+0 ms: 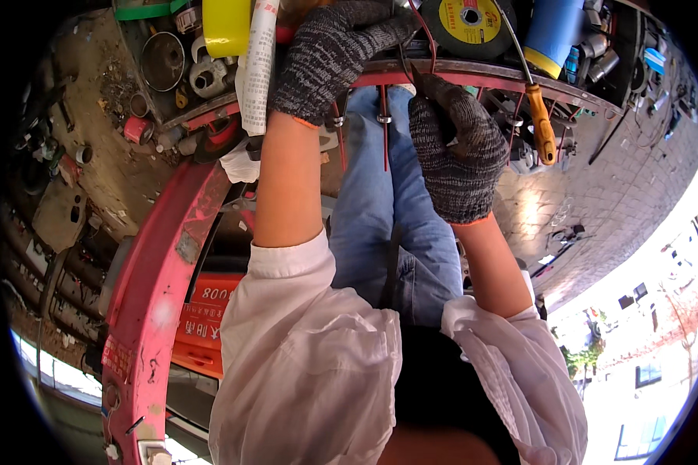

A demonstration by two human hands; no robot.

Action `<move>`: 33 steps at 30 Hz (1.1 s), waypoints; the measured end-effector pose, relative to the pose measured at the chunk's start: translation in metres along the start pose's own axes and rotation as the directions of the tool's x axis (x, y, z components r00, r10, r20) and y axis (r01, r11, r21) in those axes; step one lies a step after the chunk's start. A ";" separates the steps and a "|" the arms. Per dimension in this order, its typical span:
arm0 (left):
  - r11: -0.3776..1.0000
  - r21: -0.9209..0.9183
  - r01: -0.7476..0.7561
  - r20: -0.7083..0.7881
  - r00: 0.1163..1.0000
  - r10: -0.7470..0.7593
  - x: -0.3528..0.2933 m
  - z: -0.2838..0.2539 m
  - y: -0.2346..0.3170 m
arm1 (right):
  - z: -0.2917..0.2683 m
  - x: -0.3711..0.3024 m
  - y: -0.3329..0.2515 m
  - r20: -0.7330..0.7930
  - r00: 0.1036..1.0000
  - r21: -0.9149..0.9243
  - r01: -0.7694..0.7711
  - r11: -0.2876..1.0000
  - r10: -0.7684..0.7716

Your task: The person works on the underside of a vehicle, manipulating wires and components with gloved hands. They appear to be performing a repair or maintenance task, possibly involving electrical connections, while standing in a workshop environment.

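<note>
Both my hands wear dark grey speckled knit gloves with orange cuffs. At the top of the view my left hand (337, 54) reaches over the tray, its fingers closed together at their tips. What they pinch is too small and dark to name. My right hand (461, 151) is just outside the tray's edge, fingers curled, with a thin dark pointed piece at the fingertips that I cannot make out. A thin red rod (429, 43) bends down between the hands. Just beyond the right hand lies a black cutting disc (473, 23) with a yellow label.
The red-edged tray (551, 87) holds a blue cylinder (552, 35), a yellow container (225, 27) and metal parts. A screwdriver (541, 128) with an amber handle hangs over its edge. A worn red metal beam (159, 302) and an orange box (198, 333) stand at left.
</note>
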State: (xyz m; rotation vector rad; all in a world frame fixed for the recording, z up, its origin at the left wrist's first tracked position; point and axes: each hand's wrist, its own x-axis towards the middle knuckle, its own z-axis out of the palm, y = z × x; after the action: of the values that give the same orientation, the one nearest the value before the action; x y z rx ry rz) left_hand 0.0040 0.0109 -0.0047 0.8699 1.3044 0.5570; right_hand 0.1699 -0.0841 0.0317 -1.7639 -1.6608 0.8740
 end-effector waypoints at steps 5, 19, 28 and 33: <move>0.996 -0.081 -0.031 0.012 0.999 0.032 -0.002 -0.008 -0.010 | 0.001 0.009 0.015 0.106 0.994 -0.021 0.019 1.000 -0.016; 0.994 -0.113 0.015 0.053 0.999 -0.009 -0.004 -0.003 -0.006 | -0.004 0.020 0.016 0.149 0.987 -0.077 0.076 0.994 -0.064; 0.977 -0.182 -0.111 -0.012 0.994 0.111 -0.007 -0.004 -0.019 | -0.012 0.028 0.009 0.285 0.958 -0.125 0.021 0.992 0.016; 0.994 -0.068 -0.083 -0.017 0.997 0.082 -0.004 -0.003 -0.020 | -0.011 0.027 0.011 0.261 0.965 -0.136 0.038 0.990 -0.002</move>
State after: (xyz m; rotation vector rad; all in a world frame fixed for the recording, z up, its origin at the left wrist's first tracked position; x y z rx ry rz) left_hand -0.0024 -0.0037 -0.0187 0.8667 1.2593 0.6704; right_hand 0.1861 -0.0576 0.0282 -1.7814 -1.9466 1.0394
